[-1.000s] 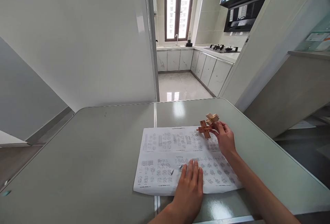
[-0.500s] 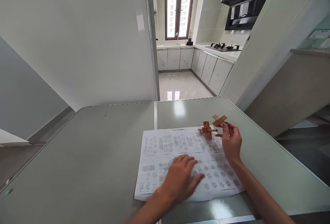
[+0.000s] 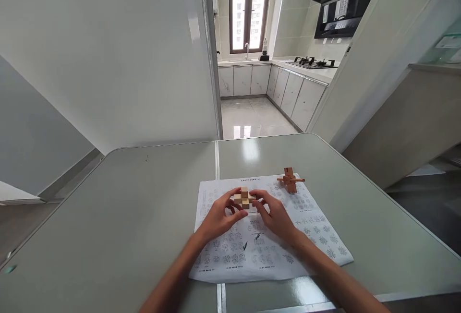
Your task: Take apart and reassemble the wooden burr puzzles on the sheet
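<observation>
The person's left hand [image 3: 220,214] and right hand [image 3: 275,214] met around a pale, unpainted wooden burr puzzle of crossed square-ended blocks [image 3: 244,198], which sat directly between their fingertips. The left hand grasped it from its left side, the index finger curving behind and the thumb reaching in at the near side, while the right hand pinched its right end between thumb and fingers. A dark mark showed on the block end beside the right fingers. Whether the puzzle touched the surface below or was lifted a little could not be told. Beneath both hands lay a large white paper sheet with rows of small printed diagrams [image 3: 252,274]; two dark handwritten ticks [image 3: 245,246] stood on it, in the gap between the forearms. Beyond the right hand and off to its right, a reddish-brown wooden puzzle of crossed flat pieces with a thin rod through it [image 3: 290,180] rested at the sheet's far right corner, apart from the fingers. The grey-green, smooth-topped table [image 3: 108,222] spread out under the sheet and to either side of the hands.
</observation>
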Available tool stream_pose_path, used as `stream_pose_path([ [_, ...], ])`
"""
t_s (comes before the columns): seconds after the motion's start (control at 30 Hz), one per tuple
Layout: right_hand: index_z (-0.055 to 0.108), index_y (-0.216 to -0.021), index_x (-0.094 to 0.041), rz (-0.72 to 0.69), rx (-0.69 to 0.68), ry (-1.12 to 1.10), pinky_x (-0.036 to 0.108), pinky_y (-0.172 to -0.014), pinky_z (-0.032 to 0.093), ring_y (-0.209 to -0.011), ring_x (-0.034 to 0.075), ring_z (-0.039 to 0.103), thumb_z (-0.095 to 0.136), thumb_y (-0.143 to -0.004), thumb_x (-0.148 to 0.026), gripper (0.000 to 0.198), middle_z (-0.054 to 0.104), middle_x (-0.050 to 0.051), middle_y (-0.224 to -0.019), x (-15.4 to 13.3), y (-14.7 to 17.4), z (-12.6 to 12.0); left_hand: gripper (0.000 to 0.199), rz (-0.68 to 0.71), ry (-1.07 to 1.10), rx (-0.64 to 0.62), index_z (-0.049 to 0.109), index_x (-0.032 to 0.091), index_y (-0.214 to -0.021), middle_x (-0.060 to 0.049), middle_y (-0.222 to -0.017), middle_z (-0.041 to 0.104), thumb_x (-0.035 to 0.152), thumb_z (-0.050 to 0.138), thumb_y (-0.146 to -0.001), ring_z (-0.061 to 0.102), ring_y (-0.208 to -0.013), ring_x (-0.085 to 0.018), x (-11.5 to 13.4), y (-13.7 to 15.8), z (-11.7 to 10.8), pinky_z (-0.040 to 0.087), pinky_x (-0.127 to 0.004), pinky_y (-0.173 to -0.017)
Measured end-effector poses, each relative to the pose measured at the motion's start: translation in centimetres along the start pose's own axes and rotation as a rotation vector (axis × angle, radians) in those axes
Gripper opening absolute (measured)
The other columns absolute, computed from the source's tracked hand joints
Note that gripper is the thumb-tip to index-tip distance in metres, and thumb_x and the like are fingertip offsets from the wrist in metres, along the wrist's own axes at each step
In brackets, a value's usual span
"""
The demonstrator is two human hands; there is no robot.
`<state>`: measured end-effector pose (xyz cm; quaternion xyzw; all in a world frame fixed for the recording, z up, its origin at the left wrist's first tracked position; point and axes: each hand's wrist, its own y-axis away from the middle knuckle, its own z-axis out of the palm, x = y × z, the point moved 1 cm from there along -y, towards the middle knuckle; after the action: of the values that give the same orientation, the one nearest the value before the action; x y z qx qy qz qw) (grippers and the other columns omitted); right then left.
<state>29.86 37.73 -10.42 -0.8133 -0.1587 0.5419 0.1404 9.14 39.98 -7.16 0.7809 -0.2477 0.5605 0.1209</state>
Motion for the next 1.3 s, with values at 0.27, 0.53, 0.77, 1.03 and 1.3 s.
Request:
stream_pose_path([
  [0.27,0.064,-0.125,-0.029,0.012,-0.073,0.001,0.038,-0.082,0.060,-0.088,0.022,0.073,0.055,-0.102,-0.036,0.026,0.076,0.005,-0.115,0.9,0.6,0.7,0.055,0.071,-0.003,0.058,0.057,0.026,-0.137,-0.008,-0.131,0.067,0.040,0.077,-0.087,0.068,-0.106,-0.023,-0.9,0.1,0.0,0.057,-0.039,-0.094],
  [0.53,0.065,-0.119,-0.025,-0.048,-0.067,0.041,0.037,-0.075,0.060,-0.080,0.022,0.070,0.056,-0.102,-0.035,0.022,0.076,0.007,-0.105,1.4,0.9,0.4,0.050,0.013,-0.094,0.115,0.063,0.024,-0.127,-0.006,-0.121,0.072,0.042,0.080,-0.083,0.068,-0.107,-0.024,-1.0,0.2,0.1,0.053,-0.037,-0.095],
  [0.77,0.065,-0.117,-0.024,-0.097,-0.034,0.037,0.037,-0.076,0.058,-0.081,0.022,0.070,0.057,-0.102,-0.034,0.019,0.075,0.007,-0.103,1.0,1.0,0.6,0.046,0.005,-0.115,0.137,0.067,0.023,-0.123,-0.006,-0.119,0.074,0.043,0.079,-0.083,0.068,-0.106,-0.025,-1.1,0.2,0.1,0.052,-0.036,-0.093],
  [1.03,0.066,-0.109,-0.022,-0.005,-0.126,-0.130,0.033,-0.074,0.057,-0.080,0.020,0.070,0.056,-0.103,-0.034,0.017,0.075,0.005,-0.094,-0.5,0.6,0.2,0.046,0.051,-0.120,0.121,0.067,0.023,-0.122,-0.006,-0.122,0.073,0.039,0.080,-0.081,0.067,-0.111,-0.026,-0.9,0.3,-0.1,0.050,-0.038,-0.099],
  [1.3,0.069,-0.112,-0.023,0.005,-0.107,-0.129,0.036,-0.078,0.057,-0.082,0.021,0.069,0.061,-0.100,-0.037,0.019,0.075,0.006,-0.097,-0.6,0.4,-0.1,0.053,0.058,-0.102,0.104,0.062,0.025,-0.130,-0.007,-0.128,0.070,0.038,0.081,-0.082,0.065,-0.117,-0.027,-1.1,0.3,-0.2,0.049,-0.041,-0.104],
])
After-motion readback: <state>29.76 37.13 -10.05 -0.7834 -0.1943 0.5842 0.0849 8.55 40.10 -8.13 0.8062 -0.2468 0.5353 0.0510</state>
